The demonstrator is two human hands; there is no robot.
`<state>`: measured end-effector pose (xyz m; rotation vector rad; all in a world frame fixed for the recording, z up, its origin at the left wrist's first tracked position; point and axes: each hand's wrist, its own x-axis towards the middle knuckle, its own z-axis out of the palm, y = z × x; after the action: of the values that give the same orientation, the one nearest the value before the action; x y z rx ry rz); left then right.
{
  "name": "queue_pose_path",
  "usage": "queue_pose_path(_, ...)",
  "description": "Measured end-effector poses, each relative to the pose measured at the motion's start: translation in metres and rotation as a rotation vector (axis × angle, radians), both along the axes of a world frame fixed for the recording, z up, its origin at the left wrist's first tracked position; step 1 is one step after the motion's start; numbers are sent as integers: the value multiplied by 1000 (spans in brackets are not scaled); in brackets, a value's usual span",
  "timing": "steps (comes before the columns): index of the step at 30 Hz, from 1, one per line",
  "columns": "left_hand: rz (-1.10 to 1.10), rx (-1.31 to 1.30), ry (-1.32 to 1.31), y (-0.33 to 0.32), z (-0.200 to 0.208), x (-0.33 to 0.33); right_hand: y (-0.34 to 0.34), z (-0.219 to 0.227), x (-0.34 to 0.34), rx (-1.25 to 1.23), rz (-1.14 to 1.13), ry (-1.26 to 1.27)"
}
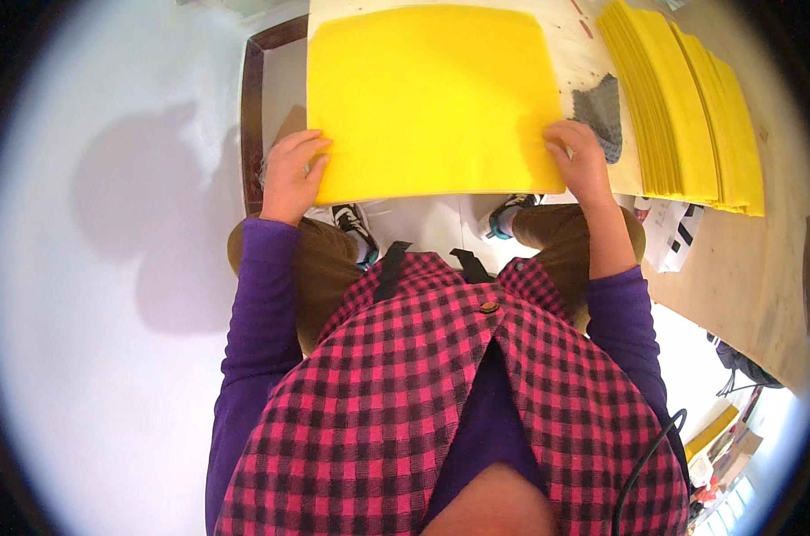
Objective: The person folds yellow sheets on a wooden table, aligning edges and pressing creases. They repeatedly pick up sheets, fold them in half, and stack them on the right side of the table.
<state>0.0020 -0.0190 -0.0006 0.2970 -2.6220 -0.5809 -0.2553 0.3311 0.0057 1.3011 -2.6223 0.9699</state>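
Observation:
A flat, roughly square yellow sheet, cloth or felt by its look, lies in front of me with its near edge toward my lap. My left hand grips its left side close to the near corner, fingers curled and thumb below them. At the opposite side my right hand holds the sheet's right edge in the same way. Whether it is one layer or several cannot be made out. Past my right hand, a dark grey scrap of fabric lies on the pale tabletop.
Thick piles of yellow sheets stand to the right on a wooden table. A white bag hangs or stands below them. A white wall is close on my left, beside a dark brown frame. A black cable runs along my right side.

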Motion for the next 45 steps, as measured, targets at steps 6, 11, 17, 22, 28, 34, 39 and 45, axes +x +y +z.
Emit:
queue_pose_path(6, 3, 2, 56, -1, -5, 2, -1, -3, -2, 9, 4, 89)
queue_pose_path(11, 1, -11, 68, -2, -8, 2, 0, -2, 3, 15, 11, 99)
queue_pose_path(17, -7, -37, 56, -2, -7, 3, 4, -6, 5, -24, 31, 77)
queue_pose_path(22, -7, 3, 8, 1, 0, 8, 9, -12, 7, -193, -81, -123)
queue_pose_path(28, 68, 356, 42, 3, -2, 10, 18, -6, 4, -689, -173, -850)
queue_pose_path(34, 75, 358, 27, 2, -7, 7, 13, -12, 13, -573, -174, -901)
queue_pose_path(39, 71, 357, -9, 3, -7, 9, 11, -14, 20, -551, -159, -897)
queue_pose_path(45, 76, 330, -51, 8, 5, 5, 20, -12, 17, -603, -195, -849)
